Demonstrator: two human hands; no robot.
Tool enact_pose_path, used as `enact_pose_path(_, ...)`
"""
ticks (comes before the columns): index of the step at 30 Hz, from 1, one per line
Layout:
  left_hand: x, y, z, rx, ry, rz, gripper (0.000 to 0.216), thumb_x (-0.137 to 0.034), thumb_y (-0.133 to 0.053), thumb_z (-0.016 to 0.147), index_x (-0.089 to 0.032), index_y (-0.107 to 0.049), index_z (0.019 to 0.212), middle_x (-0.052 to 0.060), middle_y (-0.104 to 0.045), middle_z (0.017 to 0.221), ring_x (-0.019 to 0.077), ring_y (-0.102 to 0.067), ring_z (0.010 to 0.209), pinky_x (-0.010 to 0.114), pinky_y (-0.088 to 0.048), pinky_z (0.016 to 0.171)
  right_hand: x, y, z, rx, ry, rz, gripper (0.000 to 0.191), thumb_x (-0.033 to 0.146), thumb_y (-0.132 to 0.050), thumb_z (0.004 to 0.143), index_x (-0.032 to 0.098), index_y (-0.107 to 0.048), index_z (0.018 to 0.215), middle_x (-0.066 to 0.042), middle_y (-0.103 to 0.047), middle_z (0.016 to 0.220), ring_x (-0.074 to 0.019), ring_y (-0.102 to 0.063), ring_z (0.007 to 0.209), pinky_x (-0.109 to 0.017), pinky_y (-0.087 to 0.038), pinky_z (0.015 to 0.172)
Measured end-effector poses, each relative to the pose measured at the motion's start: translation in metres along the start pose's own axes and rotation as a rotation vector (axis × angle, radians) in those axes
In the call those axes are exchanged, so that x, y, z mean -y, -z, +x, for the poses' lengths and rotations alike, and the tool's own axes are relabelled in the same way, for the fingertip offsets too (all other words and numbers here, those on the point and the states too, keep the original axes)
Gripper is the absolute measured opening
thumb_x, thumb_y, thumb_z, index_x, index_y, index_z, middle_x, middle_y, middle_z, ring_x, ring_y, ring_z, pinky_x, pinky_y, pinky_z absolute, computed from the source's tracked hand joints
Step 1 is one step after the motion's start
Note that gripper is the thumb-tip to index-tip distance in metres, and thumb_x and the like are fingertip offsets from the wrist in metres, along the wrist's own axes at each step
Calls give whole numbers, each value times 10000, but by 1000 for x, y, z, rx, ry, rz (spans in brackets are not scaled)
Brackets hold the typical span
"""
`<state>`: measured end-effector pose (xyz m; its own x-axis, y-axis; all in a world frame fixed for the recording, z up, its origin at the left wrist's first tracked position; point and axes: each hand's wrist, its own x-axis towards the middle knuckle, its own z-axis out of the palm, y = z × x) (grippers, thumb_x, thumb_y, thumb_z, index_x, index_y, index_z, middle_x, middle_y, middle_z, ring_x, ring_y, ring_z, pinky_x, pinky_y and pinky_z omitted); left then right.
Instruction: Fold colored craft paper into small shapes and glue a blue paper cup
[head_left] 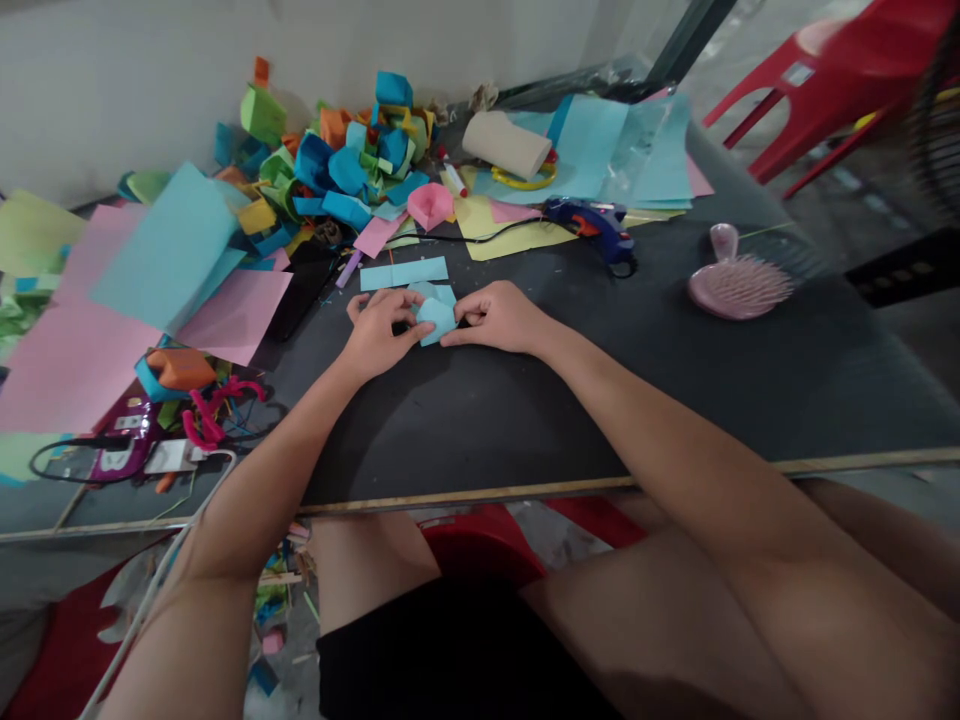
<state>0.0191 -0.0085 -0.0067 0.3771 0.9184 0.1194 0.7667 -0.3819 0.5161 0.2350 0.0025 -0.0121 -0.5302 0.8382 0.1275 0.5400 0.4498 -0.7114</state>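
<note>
A small folded piece of light blue paper (436, 316) lies on the dark tabletop (525, 400) between my two hands. My left hand (377, 333) pinches its left edge with curled fingers. On the other side, my right hand (497, 316) presses and pinches its right edge. A light blue paper strip (403, 273) lies flat just beyond the hands.
A heap of folded coloured paper pieces (352, 165) sits at the back, with pink and blue sheets (150, 280) to the left. A blue glue gun (596, 225), a cardboard roll (506, 143), a pink hairbrush (739, 280) and a red plastic chair (840, 80) lie right.
</note>
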Motion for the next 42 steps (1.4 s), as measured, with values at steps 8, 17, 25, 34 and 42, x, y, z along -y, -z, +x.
enact_pose_path(8, -6, 4, -4, 27, -41, 11, 422, -294, -482, 927, -260, -456, 1347, -15, -694, 852, 213, -597, 1119, 431, -187, 1078, 6, -7, -3, -218, 83, 1, 577, 550, -757, 708, 166, -603, 1111, -50, -631, 902, -121, -424, 645, -275, -381, 640)
enact_pose_path(17, -4, 4, -1, 25, -36, 3, 183, -284, -518, 916, -247, -696, 943, 12, -708, 923, 217, -565, 1125, 432, -225, 1084, 1, -7, -5, -145, 111, -43, 526, 523, -674, 831, 190, -611, 1233, -39, -680, 866, -118, -467, 602, -280, -406, 651)
enact_pose_path(25, 5, 8, -1, 47, -124, -3, 234, -355, -716, 823, -237, -728, 1025, 38, -698, 986, 250, -554, 1128, 414, -368, 1005, -8, -9, -1, -236, 258, -128, 282, 482, -627, 891, 242, -771, 858, -65, -661, 1066, -212, -601, 928, -352, -455, 818)
enact_pose_path(34, 10, 5, -2, -167, -317, 180, 173, -393, -713, 845, -245, -758, 768, 53, -702, 1139, 290, -501, 1176, 485, -368, 991, -9, -8, 4, -235, 344, -241, 367, 462, -527, 957, 219, -763, 816, -73, -678, 928, -239, -564, 938, -399, -423, 866)
enact_pose_path(42, 11, 6, -2, -150, -438, 234, 216, -351, -653, 888, -207, -709, 737, 69, -673, 1119, 300, -487, 1194, 497, -368, 994, -6, 0, 6, -179, 388, -301, 454, 507, -474, 973, 210, -742, 759, -72, -674, 871, -242, -532, 946, -396, -369, 831)
